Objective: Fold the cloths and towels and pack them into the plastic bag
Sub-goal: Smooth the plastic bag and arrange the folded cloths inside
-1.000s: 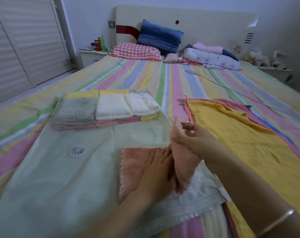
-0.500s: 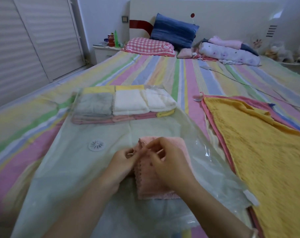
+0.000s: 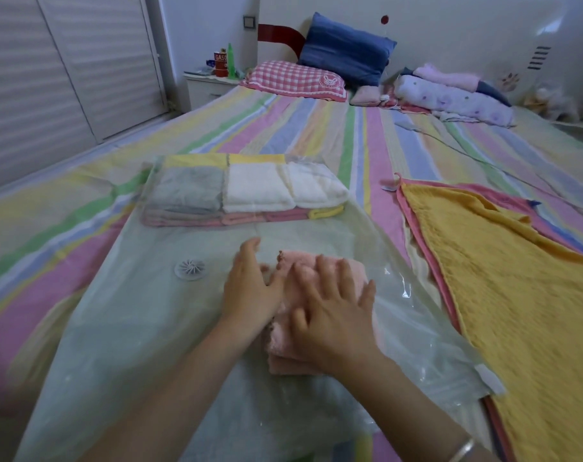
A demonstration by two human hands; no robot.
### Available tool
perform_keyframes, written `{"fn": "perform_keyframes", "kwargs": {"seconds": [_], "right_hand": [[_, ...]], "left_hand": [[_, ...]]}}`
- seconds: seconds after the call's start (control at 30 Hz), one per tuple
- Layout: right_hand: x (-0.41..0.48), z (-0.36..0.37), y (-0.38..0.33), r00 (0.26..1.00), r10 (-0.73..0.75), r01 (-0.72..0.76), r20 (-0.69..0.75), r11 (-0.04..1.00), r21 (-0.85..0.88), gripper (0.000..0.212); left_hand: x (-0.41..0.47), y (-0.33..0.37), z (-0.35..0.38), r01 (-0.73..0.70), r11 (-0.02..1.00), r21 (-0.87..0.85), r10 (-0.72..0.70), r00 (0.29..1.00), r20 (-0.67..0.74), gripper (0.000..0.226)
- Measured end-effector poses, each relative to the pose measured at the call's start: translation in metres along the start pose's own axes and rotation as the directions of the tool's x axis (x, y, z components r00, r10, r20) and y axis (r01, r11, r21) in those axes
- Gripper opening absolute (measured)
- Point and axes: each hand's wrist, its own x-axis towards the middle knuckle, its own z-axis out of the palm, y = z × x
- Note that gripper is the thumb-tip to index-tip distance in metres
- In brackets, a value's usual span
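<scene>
A folded pink cloth [image 3: 357, 271] lies on top of the clear plastic bag [image 3: 143, 311] spread on the bed. My left hand [image 3: 250, 288] lies flat along the cloth's left edge, fingers straight. My right hand [image 3: 330, 311] presses down on the cloth with its fingers spread. Inside the far end of the bag sit folded cloths [image 3: 243, 191]: grey, white, pink and yellow. A yellow towel [image 3: 503, 278] lies spread out over a pink one to the right of the bag.
A white round valve [image 3: 190, 269] sits on the bag left of my hands. The striped bed [image 3: 350, 128] carries a blue pillow [image 3: 347, 51], a checked pillow [image 3: 293, 81] and rolled bedding [image 3: 453, 100] at the headboard. A nightstand [image 3: 206, 85] stands far left.
My right hand laid the raised half of the pink cloth over to fold it. Both hands then went from pinching its edge to lying flat on the folded cloth.
</scene>
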Motion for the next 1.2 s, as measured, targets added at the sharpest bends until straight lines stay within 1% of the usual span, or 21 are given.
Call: {"fn": "perform_keyframes", "kwargs": {"seconds": [0.07,0.1,0.17,0.27,0.33,0.4,0.43,0.47,0.53,0.57,0.6,0.67,0.77,0.83,0.9,0.93,1.0,1.03,1.1,1.13,1.2], "right_hand": [[-0.001,0.018,-0.006,0.999,-0.029,0.033,0.046,0.996,-0.079,0.070],[-0.002,0.026,-0.006,0.997,-0.040,0.046,0.059,0.993,-0.107,0.067],[-0.001,0.036,-0.004,0.996,-0.046,0.057,0.079,0.989,-0.138,0.063],[0.001,0.040,0.001,0.993,-0.044,0.058,0.106,0.988,-0.140,0.065],[0.005,0.036,0.003,0.987,-0.047,0.061,0.154,0.994,-0.091,0.068],[0.009,0.024,0.006,0.981,-0.065,0.060,0.183,0.998,0.034,0.063],[0.009,0.017,0.010,0.987,-0.072,0.053,0.144,0.990,0.131,0.061],[0.008,0.009,0.016,0.998,-0.051,0.040,0.043,0.971,0.237,0.062],[0.000,-0.008,0.030,0.977,0.159,-0.103,-0.144,0.937,0.335,0.067],[-0.007,-0.014,0.037,0.949,0.293,-0.237,-0.116,0.906,0.351,0.068],[-0.012,-0.017,0.043,0.919,0.393,-0.366,-0.006,0.861,0.353,0.075],[-0.019,-0.021,0.050,0.854,0.445,-0.518,0.269,0.766,0.380,0.090],[-0.018,-0.030,0.059,0.806,0.439,-0.590,0.397,0.541,0.599,0.087],[-0.022,-0.043,0.070,0.816,0.435,-0.571,0.381,0.503,0.648,0.079],[-0.027,-0.054,0.081,0.857,0.432,-0.508,0.280,0.620,0.598,0.072],[-0.029,-0.057,0.086,0.889,0.409,-0.454,0.206,0.726,0.517,0.068],[-0.031,-0.062,0.093,0.968,0.236,-0.248,0.081,0.950,0.189,0.060],[-0.033,-0.062,0.094,0.994,0.100,-0.102,0.046,0.994,0.027,0.060],[-0.037,-0.065,0.088,0.991,-0.131,0.134,0.027,0.975,-0.176,0.059],[-0.040,-0.067,0.080,0.982,-0.191,0.189,0.016,0.952,-0.240,0.057],[-0.046,-0.066,0.063,0.966,-0.260,0.239,-0.015,0.911,-0.336,0.053]], "left_hand": [[-0.009,0.004,-0.006,-0.247,0.959,0.138,0.262,0.959,-0.108,0.050],[-0.013,0.005,-0.006,-0.351,0.922,0.162,0.365,0.928,-0.069,0.049],[-0.022,0.001,-0.005,-0.466,0.859,0.212,0.454,0.885,0.105,0.051],[-0.027,-0.022,-0.007,-0.526,0.772,0.358,0.412,0.842,0.348,0.065],[-0.029,-0.036,-0.012,-0.578,0.667,0.470,0.365,0.803,0.470,0.072],[-0.033,-0.046,-0.015,-0.602,0.560,0.569,0.294,0.786,0.543,0.076],[-0.034,-0.049,-0.016,-0.595,0.544,0.591,0.262,0.790,0.554,0.077],[-0.036,-0.049,-0.018,-0.576,0.558,0.597,0.234,0.800,0.553,0.077],[-0.039,-0.045,-0.019,-0.522,0.621,0.585,0.206,0.828,0.521,0.075],[-0.040,-0.042,-0.020,-0.493,0.652,0.575,0.196,0.843,0.501,0.070],[-0.042,-0.039,-0.021,-0.469,0.679,0.565,0.184,0.854,0.487,0.064],[-0.047,-0.035,-0.022,-0.444,0.706,0.551,0.164,0.860,0.483,0.058],[-0.058,-0.024,-0.018,-0.443,0.739,0.508,0.177,0.855,0.488,0.058],[-0.067,-0.019,-0.010,-0.437,0.782,0.444,0.198,0.850,0.487,0.059],[-0.079,-0.015,-0.003,-0.431,0.820,0.377,0.199,0.832,0.518,0.062],[-0.084,-0.013,0.000,-0.425,0.839,0.340,0.197,0.819,0.539,0.063],[-0.095,-0.008,0.000,-0.426,0.859,0.283,0.210,0.799,0.564,0.059],[-0.098,-0.004,-0.002,-0.441,0.854,0.275,0.234,0.799,0.553,0.053],[-0.103,-0.002,-0.009,-0.512,0.809,0.289,0.321,0.797,0.511,0.035],[-0.103,-0.003,-0.012,-0.550,0.778,0.303,0.357,0.784,0.507,0.030],[-0.103,-0.008,-0.020,-0.602,0.725,0.334,0.366,0.748,0.553,0.038]]}}
